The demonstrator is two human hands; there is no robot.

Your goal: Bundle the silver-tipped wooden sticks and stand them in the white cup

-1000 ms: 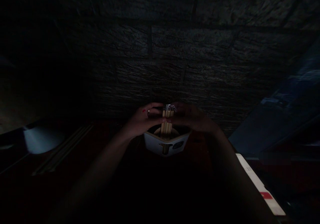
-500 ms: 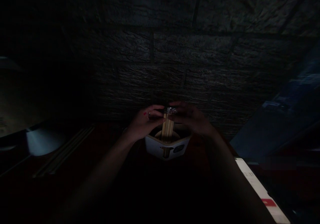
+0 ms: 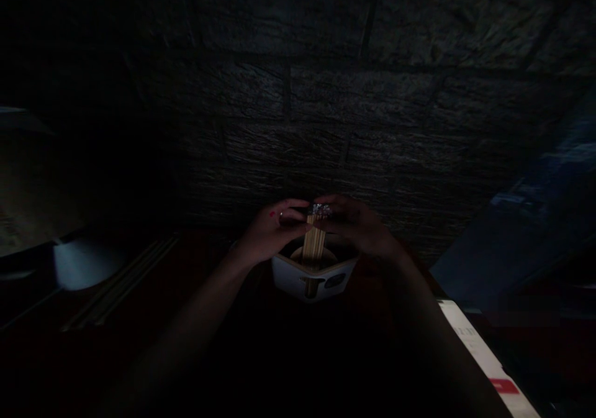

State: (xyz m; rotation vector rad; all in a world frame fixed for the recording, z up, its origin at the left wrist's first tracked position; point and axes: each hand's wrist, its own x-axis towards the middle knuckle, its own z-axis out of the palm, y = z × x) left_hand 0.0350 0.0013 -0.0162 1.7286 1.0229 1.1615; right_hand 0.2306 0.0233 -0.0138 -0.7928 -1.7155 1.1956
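Observation:
A bundle of wooden chopsticks (image 3: 314, 247) stands upright in a white, angular holder (image 3: 286, 275) with a cut-out in its front. The upper ends of the sticks look shiny and silvery. My left hand (image 3: 272, 228), with a ring on one finger, closes on the bundle's top from the left. From the right my right hand (image 3: 365, 225) closes on the same ends, its fingertips partly hidden behind the bundle. The lower part of the sticks is inside the holder, showing only through the cut-out.
A dark stone-block wall (image 3: 326, 95) rises right behind the holder. Several loose sticks (image 3: 125, 281) lie on the dark reddish table at left, beside a pale cone-like object (image 3: 84, 266). A lit screen (image 3: 479, 349) is at lower right, near a bluish panel (image 3: 503, 231).
Both hands stay at the top of the chopsticks, the right fingers slightly shifted around them. The whole view has moved slightly; the holder remains in place.

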